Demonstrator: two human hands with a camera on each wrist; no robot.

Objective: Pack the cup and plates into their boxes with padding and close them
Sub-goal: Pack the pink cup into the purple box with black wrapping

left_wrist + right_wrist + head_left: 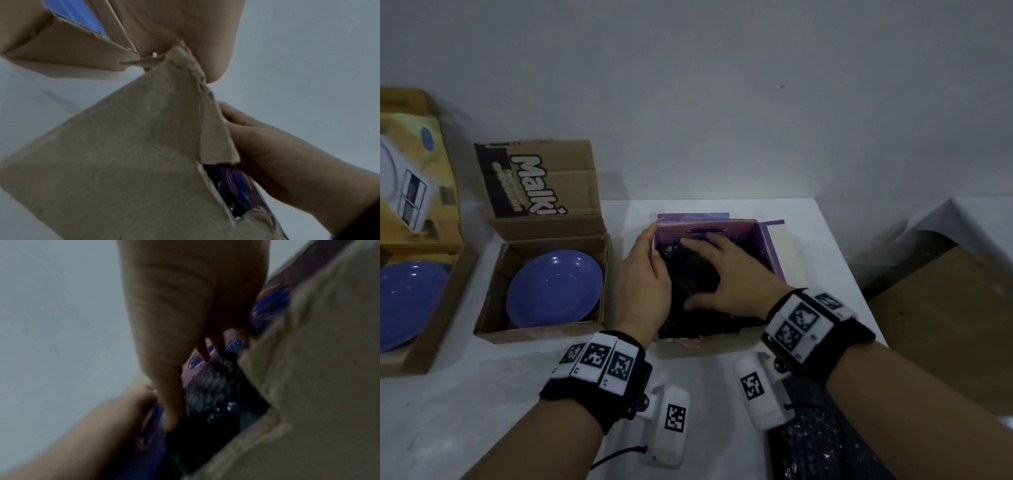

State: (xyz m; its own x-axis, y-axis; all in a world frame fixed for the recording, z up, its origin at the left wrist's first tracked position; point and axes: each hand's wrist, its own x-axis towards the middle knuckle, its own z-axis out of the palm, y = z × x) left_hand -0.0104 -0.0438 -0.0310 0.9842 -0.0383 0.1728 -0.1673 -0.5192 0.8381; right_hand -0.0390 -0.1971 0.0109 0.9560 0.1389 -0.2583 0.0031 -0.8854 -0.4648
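Observation:
A purple box (770, 251) stands open mid-table, filled with black bubble-wrap padding (693, 279). No cup shows; whatever lies beneath the padding is hidden. My left hand (647, 277) grips the box's left wall, thumb inside and fingers round the far-left corner. My right hand (726, 270) lies flat on the padding with fingers spread, pressing down. In the right wrist view the right hand's fingers (174, 402) reach down onto the padding (216, 386). A blue plate (554, 287) sits in an open brown cardboard box (544, 330) to the left.
A second blue plate (407, 301) lies in a larger open box at the far left edge. More black bubble wrap (822, 431) lies on the table under my right forearm. A brown cardboard sheet (945, 325) sits off the table's right side. A wall rises behind.

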